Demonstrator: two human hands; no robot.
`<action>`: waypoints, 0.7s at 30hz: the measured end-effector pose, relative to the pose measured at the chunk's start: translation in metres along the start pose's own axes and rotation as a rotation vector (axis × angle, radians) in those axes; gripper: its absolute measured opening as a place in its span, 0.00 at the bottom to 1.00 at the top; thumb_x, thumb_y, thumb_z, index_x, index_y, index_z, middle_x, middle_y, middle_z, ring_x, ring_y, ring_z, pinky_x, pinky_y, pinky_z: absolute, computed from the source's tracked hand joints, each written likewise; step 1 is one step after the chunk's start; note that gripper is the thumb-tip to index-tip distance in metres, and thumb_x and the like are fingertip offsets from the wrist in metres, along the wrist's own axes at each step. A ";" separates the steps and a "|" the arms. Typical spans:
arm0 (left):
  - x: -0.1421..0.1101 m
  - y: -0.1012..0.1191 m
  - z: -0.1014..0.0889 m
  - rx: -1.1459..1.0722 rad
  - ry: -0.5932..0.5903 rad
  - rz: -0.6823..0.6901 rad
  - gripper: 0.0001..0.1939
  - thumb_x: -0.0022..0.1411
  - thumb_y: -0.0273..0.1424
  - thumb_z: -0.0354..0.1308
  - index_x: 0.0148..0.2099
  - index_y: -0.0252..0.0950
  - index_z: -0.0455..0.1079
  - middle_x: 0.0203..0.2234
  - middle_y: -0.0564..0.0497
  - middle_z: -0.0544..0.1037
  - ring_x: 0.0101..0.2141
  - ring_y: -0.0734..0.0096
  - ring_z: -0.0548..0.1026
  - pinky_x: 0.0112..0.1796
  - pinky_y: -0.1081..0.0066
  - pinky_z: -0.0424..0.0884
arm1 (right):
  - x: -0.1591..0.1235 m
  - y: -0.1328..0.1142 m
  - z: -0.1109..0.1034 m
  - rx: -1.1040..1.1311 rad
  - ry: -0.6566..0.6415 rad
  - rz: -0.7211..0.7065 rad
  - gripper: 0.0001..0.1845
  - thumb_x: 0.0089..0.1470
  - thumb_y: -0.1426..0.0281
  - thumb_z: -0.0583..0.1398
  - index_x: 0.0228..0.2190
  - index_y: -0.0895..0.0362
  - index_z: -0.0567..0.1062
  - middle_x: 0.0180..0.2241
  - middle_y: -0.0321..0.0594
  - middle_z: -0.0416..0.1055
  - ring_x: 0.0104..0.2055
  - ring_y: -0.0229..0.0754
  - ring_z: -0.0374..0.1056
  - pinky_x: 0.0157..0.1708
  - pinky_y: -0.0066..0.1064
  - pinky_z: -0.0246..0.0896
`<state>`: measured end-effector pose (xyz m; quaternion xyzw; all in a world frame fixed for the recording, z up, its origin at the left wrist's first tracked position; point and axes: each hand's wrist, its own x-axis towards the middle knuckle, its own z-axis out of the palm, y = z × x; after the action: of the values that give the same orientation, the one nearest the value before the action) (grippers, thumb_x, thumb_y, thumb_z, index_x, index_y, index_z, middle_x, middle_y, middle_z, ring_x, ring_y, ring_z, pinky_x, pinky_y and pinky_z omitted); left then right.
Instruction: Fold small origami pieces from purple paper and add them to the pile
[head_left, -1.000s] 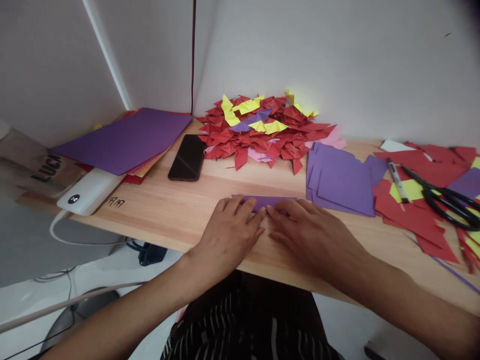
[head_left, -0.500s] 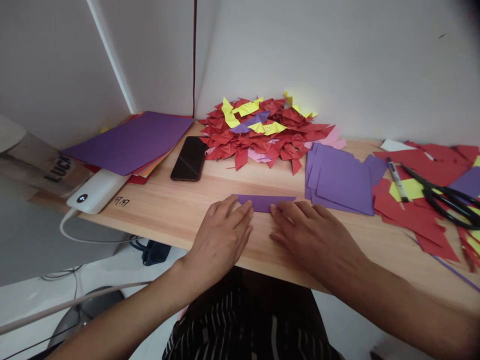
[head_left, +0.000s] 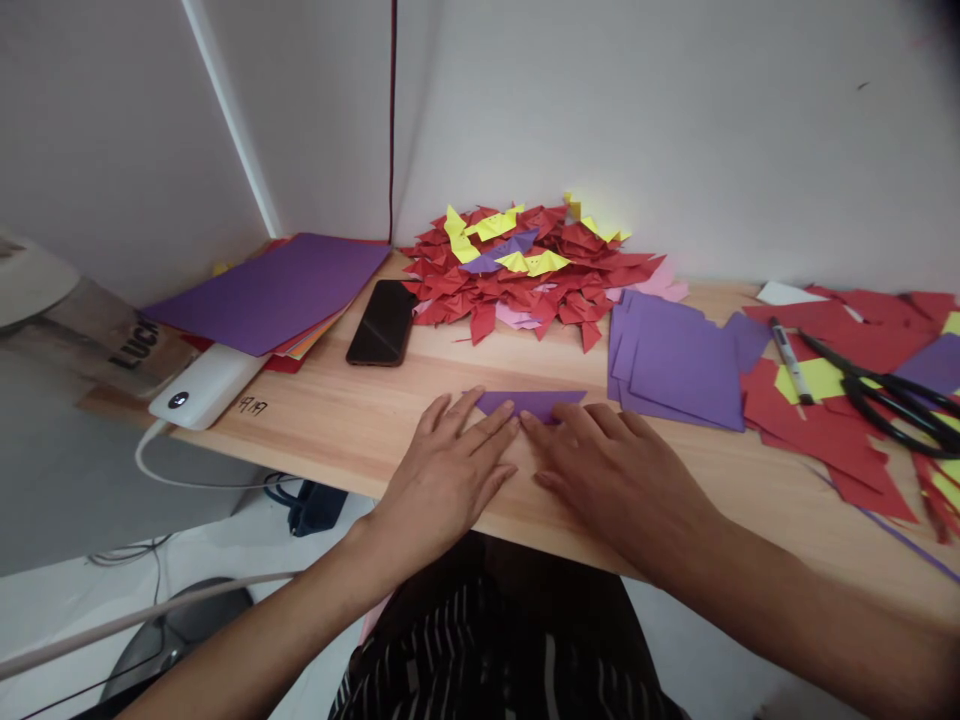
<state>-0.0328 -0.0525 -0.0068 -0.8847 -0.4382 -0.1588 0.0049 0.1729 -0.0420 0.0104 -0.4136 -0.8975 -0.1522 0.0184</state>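
Observation:
A folded purple paper strip point(head_left: 531, 402) lies on the wooden table point(head_left: 360, 420) near its front edge. My left hand point(head_left: 446, 475) lies flat with fingers stretched out, its fingertips pressing the strip's left part. My right hand point(head_left: 615, 475) is flat too, fingers extended onto the strip's right part. The fingertips of both hands nearly meet over the middle of the strip. Neither hand grips anything.
Behind lies a pile of folded red, yellow and purple paper figures point(head_left: 532, 265). A stack of purple squares point(head_left: 679, 360) is to the right, then red scraps point(head_left: 847, 440), a marker point(head_left: 789, 360) and black scissors point(head_left: 892, 395). To the left: a phone point(head_left: 382, 322), a power bank point(head_left: 208, 385), large purple sheets point(head_left: 274, 290).
Half a second ago my fingertips were apart on the strip; now they have slid back together at its middle. The view has shifted slightly.

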 end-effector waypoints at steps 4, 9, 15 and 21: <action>0.001 0.001 0.001 -0.019 0.020 -0.036 0.20 0.68 0.34 0.50 0.60 0.39 0.66 0.58 0.47 0.70 0.62 0.56 0.60 0.60 0.49 0.56 | 0.001 -0.004 0.000 0.026 -0.008 0.025 0.25 0.59 0.62 0.59 0.55 0.56 0.70 0.46 0.50 0.72 0.43 0.52 0.66 0.40 0.41 0.55; -0.001 0.000 0.002 -0.041 0.053 -0.051 0.18 0.68 0.32 0.50 0.58 0.38 0.68 0.57 0.49 0.71 0.61 0.55 0.62 0.60 0.48 0.56 | 0.000 -0.005 -0.004 -0.053 -0.037 0.036 0.23 0.60 0.65 0.57 0.53 0.64 0.72 0.44 0.52 0.74 0.40 0.52 0.68 0.37 0.41 0.55; -0.004 -0.001 0.003 -0.046 0.094 -0.067 0.18 0.67 0.30 0.51 0.57 0.37 0.70 0.55 0.47 0.73 0.60 0.56 0.63 0.59 0.48 0.57 | 0.001 0.004 -0.005 -0.065 -0.051 0.092 0.20 0.61 0.65 0.56 0.46 0.67 0.76 0.42 0.55 0.75 0.39 0.53 0.69 0.37 0.42 0.56; -0.004 -0.001 0.003 -0.055 0.097 -0.058 0.18 0.67 0.30 0.51 0.57 0.37 0.70 0.56 0.49 0.73 0.60 0.55 0.63 0.60 0.47 0.57 | 0.001 -0.005 0.002 0.082 0.109 0.021 0.24 0.63 0.63 0.53 0.54 0.65 0.71 0.55 0.55 0.69 0.54 0.54 0.65 0.49 0.44 0.58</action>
<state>-0.0350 -0.0546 -0.0104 -0.8628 -0.4581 -0.2139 -0.0029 0.1687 -0.0434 0.0073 -0.4128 -0.8963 -0.1374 0.0860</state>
